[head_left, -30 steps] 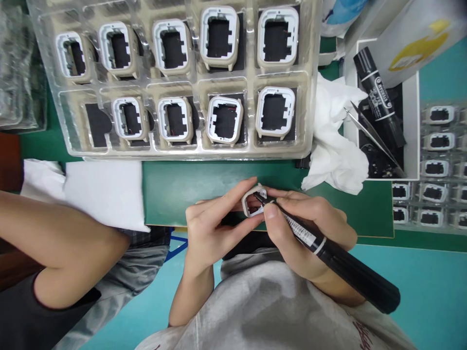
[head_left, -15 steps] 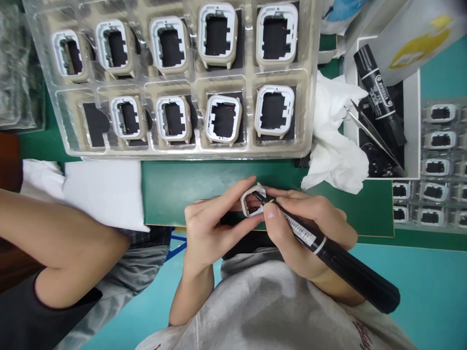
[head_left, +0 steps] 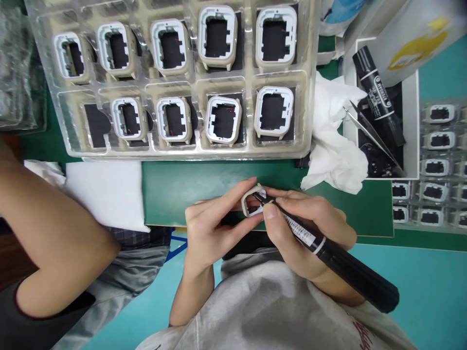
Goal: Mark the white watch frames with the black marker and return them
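The left hand (head_left: 209, 221) is closed in a light pinch, with the thumb and the index finger around a small beige and white plastic frame with rounded corners (head_left: 244, 205). This frame is in the air above the dark green work mat (head_left: 175, 187), near its front edge. The right hand (head_left: 310, 226) grips a thick black marker pen with a white barcode label (head_left: 355, 272), and its narrow tip reaches into the opening of the frame; whether the tip touches the inner wall, I cannot tell. In my judgement, the main danger is a slip of this tip, because the opening is small and the pen is long and heavy at its back end: a little turn of the wrist could put ink on the white inner rim. The fingertips are also very near to the tip, so they could take ink and smear it. If the pen pushes too hard, the frame may rotate in the pinch, or drop over the mat's edge. At left, a co-worker's bent arm (head_left: 65, 243) is well apart, but a sudden bump could disturb the hold.
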`<action>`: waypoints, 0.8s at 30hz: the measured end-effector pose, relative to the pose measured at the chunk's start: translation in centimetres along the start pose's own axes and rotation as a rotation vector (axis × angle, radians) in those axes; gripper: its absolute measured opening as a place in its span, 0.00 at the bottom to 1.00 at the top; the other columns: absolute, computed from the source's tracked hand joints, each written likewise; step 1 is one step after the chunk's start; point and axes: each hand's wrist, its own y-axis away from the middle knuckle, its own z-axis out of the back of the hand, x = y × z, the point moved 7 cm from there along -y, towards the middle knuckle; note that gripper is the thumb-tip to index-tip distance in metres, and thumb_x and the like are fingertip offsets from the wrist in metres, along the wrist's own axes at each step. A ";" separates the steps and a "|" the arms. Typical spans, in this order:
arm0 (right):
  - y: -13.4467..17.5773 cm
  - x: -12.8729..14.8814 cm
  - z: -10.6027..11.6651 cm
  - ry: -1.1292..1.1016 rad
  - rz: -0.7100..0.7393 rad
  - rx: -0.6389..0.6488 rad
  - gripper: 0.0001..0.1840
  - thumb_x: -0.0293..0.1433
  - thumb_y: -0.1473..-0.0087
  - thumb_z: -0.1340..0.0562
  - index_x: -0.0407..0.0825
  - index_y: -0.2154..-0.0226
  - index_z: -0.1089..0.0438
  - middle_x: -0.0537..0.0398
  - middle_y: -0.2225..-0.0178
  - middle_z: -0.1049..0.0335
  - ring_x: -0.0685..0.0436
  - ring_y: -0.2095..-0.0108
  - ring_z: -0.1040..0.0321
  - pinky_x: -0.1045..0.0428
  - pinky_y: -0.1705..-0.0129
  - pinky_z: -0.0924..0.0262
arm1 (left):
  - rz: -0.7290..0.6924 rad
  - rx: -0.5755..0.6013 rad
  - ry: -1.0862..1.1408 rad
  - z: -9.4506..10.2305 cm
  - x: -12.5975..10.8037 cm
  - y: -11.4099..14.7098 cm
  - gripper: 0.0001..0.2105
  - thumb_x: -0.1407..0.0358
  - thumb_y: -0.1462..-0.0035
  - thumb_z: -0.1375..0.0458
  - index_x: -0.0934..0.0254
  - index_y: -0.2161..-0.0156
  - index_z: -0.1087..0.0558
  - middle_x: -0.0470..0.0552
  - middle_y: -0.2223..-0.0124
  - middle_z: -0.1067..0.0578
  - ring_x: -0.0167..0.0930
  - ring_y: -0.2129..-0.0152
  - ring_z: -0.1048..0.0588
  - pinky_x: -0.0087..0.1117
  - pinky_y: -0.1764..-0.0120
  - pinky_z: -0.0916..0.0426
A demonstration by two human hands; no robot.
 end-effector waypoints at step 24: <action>0.0 -0.1 -0.2 0.000 -0.013 0.010 0.15 0.20 0.33 0.22 0.57 0.53 0.16 0.60 0.62 0.06 0.37 0.64 0.03 0.48 0.49 0.02 | -0.002 -0.012 -0.040 0.1 -0.1 0.0 0.28 0.55 0.25 0.16 0.43 0.25 0.10 0.44 0.51 0.03 0.34 0.67 0.05 0.31 0.56 0.05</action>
